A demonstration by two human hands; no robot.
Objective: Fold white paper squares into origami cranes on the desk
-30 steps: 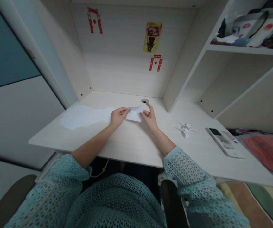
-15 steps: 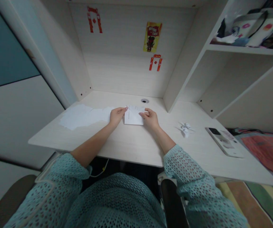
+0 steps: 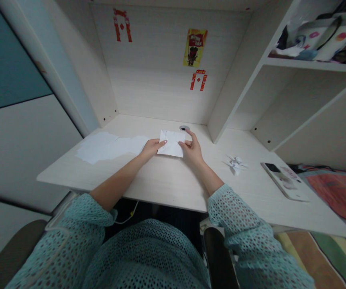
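White paper [image 3: 171, 147] is between our two hands, near the back edge of the desk [image 3: 173, 186], roughly midway along it and just in front of the cable hole [image 3: 184, 128]. Our left hand [image 3: 151, 149] pinches its left edge, thumb on the upper face and the other fingers mostly out of sight behind. Our right hand [image 3: 191, 149] grips the right edge with the thumb in front and fingers curled at the back, while its index finger sticks up free towards the hole.

Half a second ago our left fingertips were at the top left corner; now the left thumb lies lower, on the face itself. The right index finger has lifted as well, and the paper sits slightly farther back. A second ago it showed as a bent, slanting shape; now it looks nearly flat and faces us. We take this as a change of hold, with both hands still busy on the same piece. (Whether its lower edge touches the desk, we cannot tell.)

Nothing else on the desk has shifted: loose sheets [image 3: 100, 149] spread by the back left corner, a folded or crumpled scrap [image 3: 236, 163] right of our hands, and a phone [image 3: 284, 182] nearer the right end.
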